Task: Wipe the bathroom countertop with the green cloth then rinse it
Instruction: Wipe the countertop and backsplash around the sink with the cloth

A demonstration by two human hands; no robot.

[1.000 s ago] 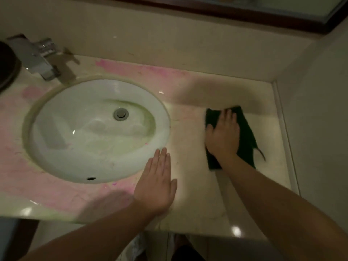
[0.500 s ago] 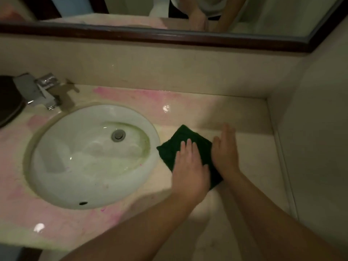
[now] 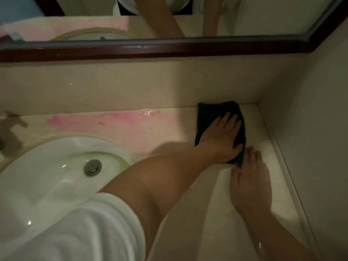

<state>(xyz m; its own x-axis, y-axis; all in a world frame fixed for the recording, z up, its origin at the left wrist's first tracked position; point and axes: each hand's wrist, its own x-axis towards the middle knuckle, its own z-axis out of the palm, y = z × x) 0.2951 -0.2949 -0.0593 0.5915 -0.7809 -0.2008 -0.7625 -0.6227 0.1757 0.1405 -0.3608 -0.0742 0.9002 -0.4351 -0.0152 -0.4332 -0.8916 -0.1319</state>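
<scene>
head cam: left hand (image 3: 222,137) is pressing flat, fingers spread, on the green cloth (image 3: 211,112) in the countertop (image 3: 211,194) back right corner, with the pink smear (image 3: 105,123) lying off to its left.

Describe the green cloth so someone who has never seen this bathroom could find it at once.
Start at the white oval sink and follow the beige countertop to its far right corner, below the dark-framed mirror. The green cloth lies flat there against the back wall, under the left hand, the right hand at its near edge. It is the only dark thing on the pale, pink-stained surface.
</scene>
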